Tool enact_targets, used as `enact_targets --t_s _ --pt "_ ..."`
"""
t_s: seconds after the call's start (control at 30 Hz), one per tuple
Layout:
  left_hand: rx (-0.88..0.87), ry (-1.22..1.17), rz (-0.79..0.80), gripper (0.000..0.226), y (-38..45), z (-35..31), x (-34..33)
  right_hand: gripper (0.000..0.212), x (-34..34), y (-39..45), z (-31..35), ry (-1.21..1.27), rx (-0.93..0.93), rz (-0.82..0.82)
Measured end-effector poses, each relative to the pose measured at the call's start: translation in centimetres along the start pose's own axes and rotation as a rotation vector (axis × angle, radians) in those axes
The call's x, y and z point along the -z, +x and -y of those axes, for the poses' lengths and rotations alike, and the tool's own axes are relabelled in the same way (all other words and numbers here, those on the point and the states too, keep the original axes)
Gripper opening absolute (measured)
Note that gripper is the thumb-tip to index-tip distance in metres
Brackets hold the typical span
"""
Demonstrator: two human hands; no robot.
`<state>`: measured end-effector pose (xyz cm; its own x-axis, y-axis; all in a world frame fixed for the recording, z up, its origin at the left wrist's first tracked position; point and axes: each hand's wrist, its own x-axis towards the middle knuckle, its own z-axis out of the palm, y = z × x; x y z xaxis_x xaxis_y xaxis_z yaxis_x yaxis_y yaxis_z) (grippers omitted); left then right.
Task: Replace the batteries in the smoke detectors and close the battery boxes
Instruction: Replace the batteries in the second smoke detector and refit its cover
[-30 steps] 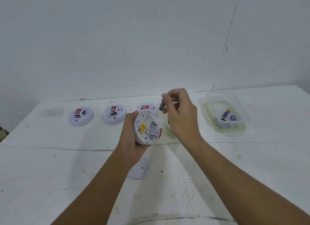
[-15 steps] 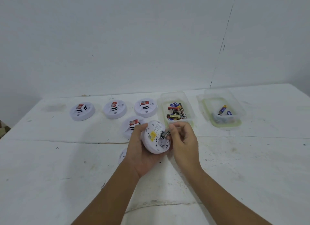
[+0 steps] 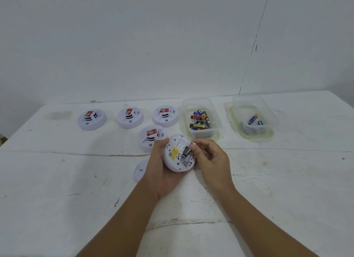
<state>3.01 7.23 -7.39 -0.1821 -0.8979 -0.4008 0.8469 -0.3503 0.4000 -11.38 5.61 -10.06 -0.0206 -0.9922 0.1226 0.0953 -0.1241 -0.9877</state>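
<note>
My left hand point(image 3: 160, 168) grips a white round smoke detector point(image 3: 177, 159), its back side facing me, with a yellow label and an open battery slot. My right hand point(image 3: 209, 157) pinches a dark battery point(image 3: 186, 151) at that slot, against the detector's back. A white battery cover point(image 3: 139, 170) lies on the table just left of my left wrist. A clear tub point(image 3: 201, 105) behind my hands holds several batteries. A second clear tub point(image 3: 254, 107) to the right holds a few batteries.
Another smoke detector point(image 3: 148, 139) sits face up just behind my left hand. Three more stand in a row at the back: left detector point(image 3: 92, 119), middle detector point(image 3: 130, 117), right detector point(image 3: 165, 115). A white wall rises behind the white table point(image 3: 57, 180).
My right hand came down from above the tub with the battery and brought it to the detector's back. Both hands and the detector sank lower toward the table.
</note>
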Motion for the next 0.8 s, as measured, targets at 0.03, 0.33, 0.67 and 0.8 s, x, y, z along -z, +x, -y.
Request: enact_targets --t_s 0.03,0.33,0.67,0.8 --pt "-0.001 -0.001 0.000 0.060 0.0 0.0 0.0 0.012 0.0 0.1 0.0 0.023 -0.005 0.008" --pt "0.045 0.091 -0.013 0.048 0.3 -1.5 0.5 0.023 0.3 0.0 0.5 0.184 -0.087 0.128" --pt "-0.041 0.144 -0.029 0.055 0.0 -0.6 0.4 0.019 0.3 0.1 0.4 0.237 -0.098 0.130" --pt "-0.085 0.208 -0.062 0.050 0.3 -0.2 0.5 0.017 0.5 0.3 0.0 0.253 -0.109 0.129"
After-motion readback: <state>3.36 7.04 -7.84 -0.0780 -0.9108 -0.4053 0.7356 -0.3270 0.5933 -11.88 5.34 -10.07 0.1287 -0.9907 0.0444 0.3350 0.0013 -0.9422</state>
